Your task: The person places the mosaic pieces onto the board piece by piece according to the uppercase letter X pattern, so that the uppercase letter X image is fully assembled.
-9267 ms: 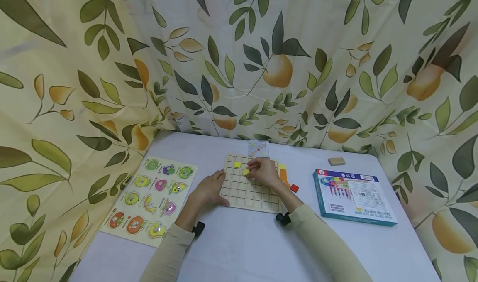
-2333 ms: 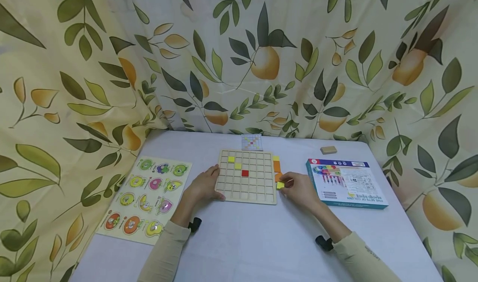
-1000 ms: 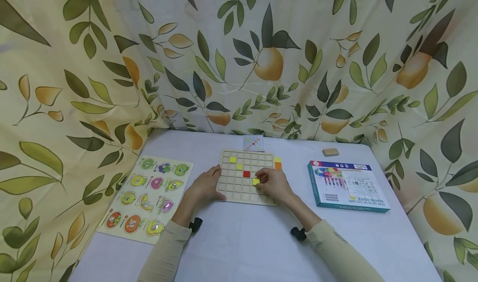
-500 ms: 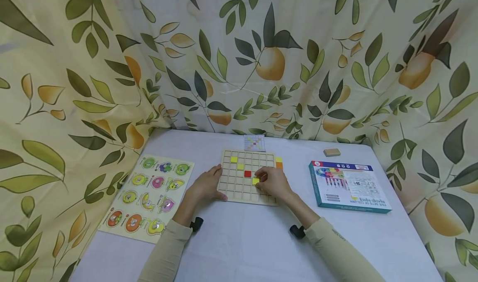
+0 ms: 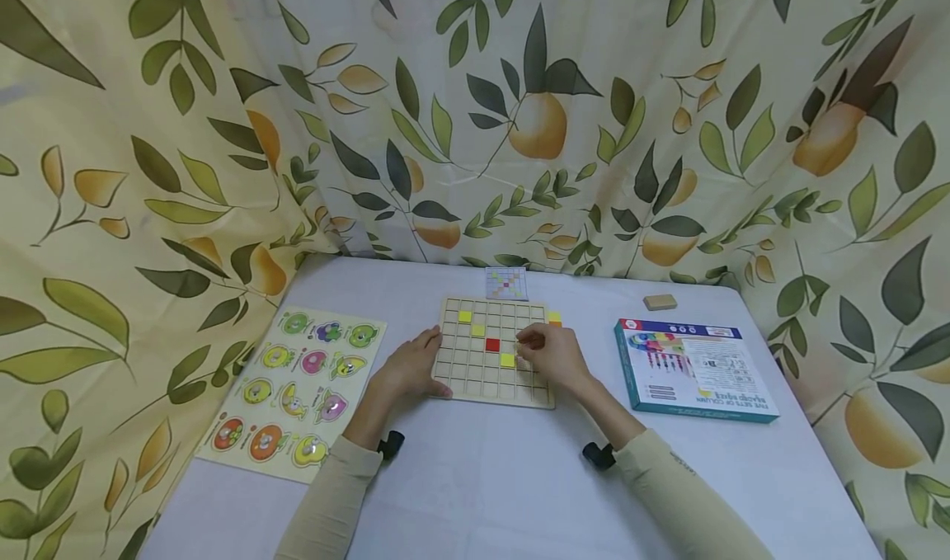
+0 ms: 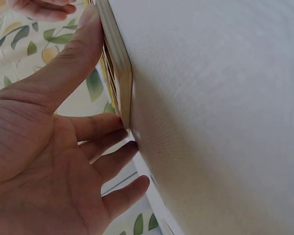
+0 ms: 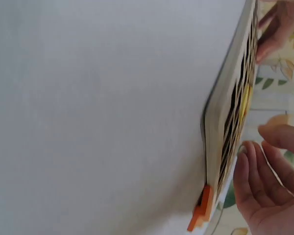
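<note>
A wooden grid board (image 5: 460, 370) lies on the table, carrying a red square tile (image 5: 492, 345) and yellow tiles; three of these show in a diagonal with it. Against the board's left edge rests my left hand (image 5: 406, 368), its thumb and mostly straight fingers touching the wood; the left wrist view shows this contact with the board edge (image 6: 121, 73). Just right of the nearest yellow tile (image 5: 508, 360), my right hand (image 5: 552, 358) hovers over the board with loosely bent fingers. In the right wrist view its thumb and fingers (image 7: 242, 171) are apart and nothing is between them.
Orange tiles (image 7: 203, 208) lie by the board's right edge, with a yellow tile (image 5: 555, 317) farther back. A printed pattern card (image 5: 506, 284) sits behind the board. A fruit picture board (image 5: 245, 444) lies left; a boxed set (image 5: 693, 370) and wooden block (image 5: 660, 303) lie right.
Earlier the red tile came onto the board, then my right hand brought a yellow tile from the right side. It has now let go of that tile and shifted slightly right. My left hand stays.
</note>
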Motion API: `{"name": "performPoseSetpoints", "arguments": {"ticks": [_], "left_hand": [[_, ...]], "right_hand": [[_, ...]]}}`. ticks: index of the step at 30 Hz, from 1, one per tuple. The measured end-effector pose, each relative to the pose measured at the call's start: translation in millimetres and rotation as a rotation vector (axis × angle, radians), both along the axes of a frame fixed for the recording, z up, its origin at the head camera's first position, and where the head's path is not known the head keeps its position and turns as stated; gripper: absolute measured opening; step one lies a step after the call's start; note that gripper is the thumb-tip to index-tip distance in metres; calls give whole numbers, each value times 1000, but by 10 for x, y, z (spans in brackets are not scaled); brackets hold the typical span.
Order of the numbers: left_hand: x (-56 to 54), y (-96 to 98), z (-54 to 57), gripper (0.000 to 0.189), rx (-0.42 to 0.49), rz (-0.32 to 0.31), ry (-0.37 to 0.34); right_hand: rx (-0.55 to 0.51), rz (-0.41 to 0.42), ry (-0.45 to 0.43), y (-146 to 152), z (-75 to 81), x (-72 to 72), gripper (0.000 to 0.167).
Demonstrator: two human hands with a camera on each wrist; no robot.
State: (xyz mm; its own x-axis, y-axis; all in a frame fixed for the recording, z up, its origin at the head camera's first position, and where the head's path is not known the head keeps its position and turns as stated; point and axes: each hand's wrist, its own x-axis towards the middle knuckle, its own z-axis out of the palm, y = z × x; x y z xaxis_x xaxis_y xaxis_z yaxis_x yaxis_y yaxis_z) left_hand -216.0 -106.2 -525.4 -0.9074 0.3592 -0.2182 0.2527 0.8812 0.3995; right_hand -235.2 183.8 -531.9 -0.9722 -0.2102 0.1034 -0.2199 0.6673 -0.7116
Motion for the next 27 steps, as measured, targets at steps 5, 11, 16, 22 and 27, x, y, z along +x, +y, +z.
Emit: {"name": "performPoseSetpoints", "arguments": {"ticks": [5,11,16,22,27], "left_hand": [[-8,-3,4,116,1,-4,-4],[-12,0,5,117,-3,-1,-10],[-16,-1,-9,117,-3,8,-11],[-5,-10,-30,117,7,16,-13],[-13,-16,-39,117,6,11,-9]], "right_hand": [[24,-80,35,93,46,-111,18],[88,-181,77,208,19,-305,17],[122,-257,66,316,-47,-467,25],[162,-287,-24,377,-95,-570,39],[172,-306,-55,370,-115,-611,39]]}}
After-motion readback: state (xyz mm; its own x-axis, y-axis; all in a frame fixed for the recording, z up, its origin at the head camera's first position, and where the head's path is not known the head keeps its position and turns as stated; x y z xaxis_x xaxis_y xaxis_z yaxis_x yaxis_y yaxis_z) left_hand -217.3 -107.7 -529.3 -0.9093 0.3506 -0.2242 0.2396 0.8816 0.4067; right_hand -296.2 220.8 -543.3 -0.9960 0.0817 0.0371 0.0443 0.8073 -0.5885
